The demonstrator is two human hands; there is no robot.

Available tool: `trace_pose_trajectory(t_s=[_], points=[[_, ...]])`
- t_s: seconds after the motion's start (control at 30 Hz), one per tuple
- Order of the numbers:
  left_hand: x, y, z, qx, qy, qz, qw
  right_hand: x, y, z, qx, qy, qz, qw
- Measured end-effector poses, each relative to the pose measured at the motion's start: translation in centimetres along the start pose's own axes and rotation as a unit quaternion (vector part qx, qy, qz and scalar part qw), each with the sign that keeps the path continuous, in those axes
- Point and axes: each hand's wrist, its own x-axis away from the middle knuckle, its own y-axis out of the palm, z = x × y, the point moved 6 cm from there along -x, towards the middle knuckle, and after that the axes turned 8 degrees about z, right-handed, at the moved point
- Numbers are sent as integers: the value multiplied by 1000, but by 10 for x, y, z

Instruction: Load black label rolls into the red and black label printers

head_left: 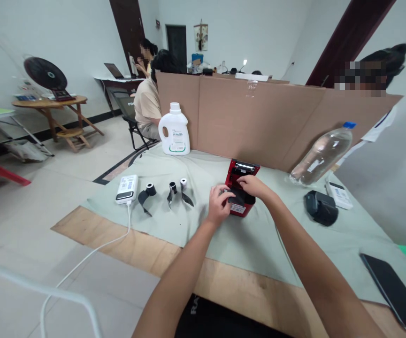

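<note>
I can make out "RA" on black fabric point(203, 317); the label point(238, 208) on the red box point(248, 207) is too small. Its lid is up on the worktop point(252, 256), cloth stretching to the wooden front edge. My neighbour's left hand point(219, 204) touches its left side, the right hand point(252, 186) its opening; whether they grip, I can't tell.

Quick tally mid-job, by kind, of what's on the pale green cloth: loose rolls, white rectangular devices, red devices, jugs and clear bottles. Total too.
Loose rolls: 3
White rectangular devices: 2
Red device, at both hands: 1
White jug: 1
Clear bottle: 1
Total: 8
</note>
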Motion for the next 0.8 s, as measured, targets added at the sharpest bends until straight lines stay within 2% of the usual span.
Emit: trace_pose_trajectory(t_s=[0.1, 0.23, 0.3, 0.4, 0.53, 0.6, 0.7, 0.73, 0.8], points=[[2, 2, 0, -4, -3, -4, 1000, -20, 16, -7, 81, -7, -88, 993], [3, 0, 5, 22, 14, 15, 1000, -30, 29, -10, 102, 10, -155, 983], [2, -1, 4, 33, 2, 22, 999, -31, 32, -10, 103, 5, -174, 979], [0, -2, -3, 46, -49, 34, 997, -28, 24, -8, 108, -5, -152, 982], [4, -2, -25, 110, -176, 88, 974, -19, -11, -20, 91, -40, -64, 993], [7, 2, -39, 153, -261, 111, 946, -15, -31, -46, 46, -89, -15, 995], [11, 8, -55, 216, -357, 142, 897, -14, -51, -111, -87, -173, 72, 978], [11, 10, -59, 226, -381, 151, 884, -16, -51, -136, -145, -188, 85, 968], [12, 12, -65, 224, -415, 157, 868, -23, -39, -184, -277, -188, 64, 940]])
